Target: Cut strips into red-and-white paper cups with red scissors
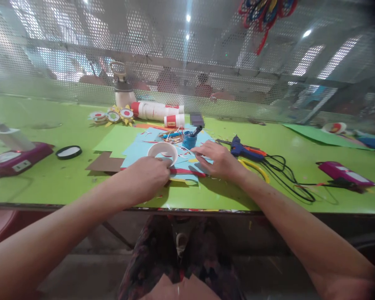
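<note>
My left hand (154, 173) is closed on a white ring-like paper cup (161, 151), its round opening turned up toward me. My right hand (217, 158) hovers over the blue paper (134, 143), fingers bent, the thumb and fingertips slightly apart. Nothing can be made out between them. Just beyond that hand stands a small blue pot (189, 140) with a dark marker in it. Red and yellow paper strips and small scraps lie under and between the hands.
A blue glue gun (245, 151) with black cable and yellow-handled scissors (254, 168) lie right. Stacked paper cups (158, 111), flower-shaped pieces (113, 115) and a jug (124, 93) stand behind. Purple power strips (28, 158) and a black lid (68, 152) are left.
</note>
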Demonstrator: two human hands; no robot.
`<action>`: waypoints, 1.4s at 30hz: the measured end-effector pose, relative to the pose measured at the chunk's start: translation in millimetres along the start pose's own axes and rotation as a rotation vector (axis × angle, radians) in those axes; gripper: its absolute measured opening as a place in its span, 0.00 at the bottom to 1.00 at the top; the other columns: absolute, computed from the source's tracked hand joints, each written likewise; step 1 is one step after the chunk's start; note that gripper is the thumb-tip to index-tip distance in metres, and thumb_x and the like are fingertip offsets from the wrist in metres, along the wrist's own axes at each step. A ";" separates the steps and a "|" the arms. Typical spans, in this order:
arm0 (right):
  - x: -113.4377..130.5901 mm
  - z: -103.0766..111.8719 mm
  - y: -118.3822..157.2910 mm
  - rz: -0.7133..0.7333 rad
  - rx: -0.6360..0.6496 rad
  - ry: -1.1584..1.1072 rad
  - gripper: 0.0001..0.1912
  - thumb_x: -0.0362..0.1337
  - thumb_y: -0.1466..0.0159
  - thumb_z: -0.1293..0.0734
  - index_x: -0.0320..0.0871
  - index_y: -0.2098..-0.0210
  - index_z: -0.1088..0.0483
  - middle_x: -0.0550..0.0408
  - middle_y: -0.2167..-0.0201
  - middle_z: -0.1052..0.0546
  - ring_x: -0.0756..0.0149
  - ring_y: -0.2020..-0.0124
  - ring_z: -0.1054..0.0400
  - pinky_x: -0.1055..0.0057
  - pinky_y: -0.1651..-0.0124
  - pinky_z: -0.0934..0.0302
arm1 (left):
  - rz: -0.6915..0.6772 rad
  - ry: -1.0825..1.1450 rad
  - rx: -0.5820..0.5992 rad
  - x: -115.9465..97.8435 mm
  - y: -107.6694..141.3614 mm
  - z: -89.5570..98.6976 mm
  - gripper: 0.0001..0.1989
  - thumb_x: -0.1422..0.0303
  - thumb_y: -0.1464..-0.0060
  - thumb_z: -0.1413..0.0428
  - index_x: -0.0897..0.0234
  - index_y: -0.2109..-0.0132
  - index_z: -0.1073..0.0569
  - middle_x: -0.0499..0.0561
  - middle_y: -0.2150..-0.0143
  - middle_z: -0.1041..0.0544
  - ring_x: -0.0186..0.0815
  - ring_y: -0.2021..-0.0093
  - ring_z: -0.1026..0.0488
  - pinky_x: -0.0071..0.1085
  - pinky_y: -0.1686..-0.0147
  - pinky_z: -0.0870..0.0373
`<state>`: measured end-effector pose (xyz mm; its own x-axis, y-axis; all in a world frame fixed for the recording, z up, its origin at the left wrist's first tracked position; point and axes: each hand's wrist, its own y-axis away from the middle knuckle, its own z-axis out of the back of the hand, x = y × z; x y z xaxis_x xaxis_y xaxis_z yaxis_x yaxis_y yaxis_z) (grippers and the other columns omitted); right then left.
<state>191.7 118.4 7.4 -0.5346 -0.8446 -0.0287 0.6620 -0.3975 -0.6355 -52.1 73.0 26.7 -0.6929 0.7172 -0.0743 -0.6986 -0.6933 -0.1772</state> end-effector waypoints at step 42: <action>48.8 -3.9 -23.8 -0.445 0.651 -0.169 0.08 0.36 0.39 0.34 0.40 0.62 0.26 0.51 0.68 0.22 0.67 0.72 0.34 0.74 0.73 0.48 | 0.133 -0.274 -0.006 22.5 -5.9 7.1 0.17 0.72 0.40 0.57 0.68 0.69 0.26 0.59 0.67 0.25 0.41 0.70 0.29 0.35 0.73 0.44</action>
<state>147.9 88.1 18.1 -0.7682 -0.5799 0.2712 0.6066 -0.7948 0.0189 -64.8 92.8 33.0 -0.8012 0.5737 0.1700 -0.5979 -0.7790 -0.1892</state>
